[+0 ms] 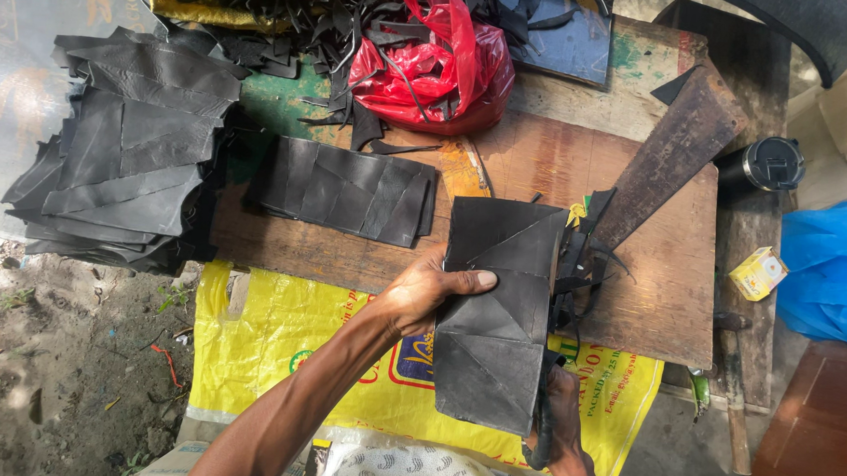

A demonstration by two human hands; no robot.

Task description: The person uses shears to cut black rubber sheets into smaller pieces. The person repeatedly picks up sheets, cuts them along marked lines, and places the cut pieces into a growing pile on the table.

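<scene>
A stack of black rubber sheets (495, 314) is held upright over the wooden surface (653, 289). The left hand (421, 291) has its fingers pinching the stack's left edge; the right hand (561, 419) grips its lower right edge, fingers hidden. A broad blade (674, 150) lies just beyond.

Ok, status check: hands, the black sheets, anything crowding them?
Left hand grips the black sheet stack, thumb on top. Right hand holds its lower edge, partly hidden. Rusty blade lies close on the wooden board; loose trimmings beside the stack.
</scene>
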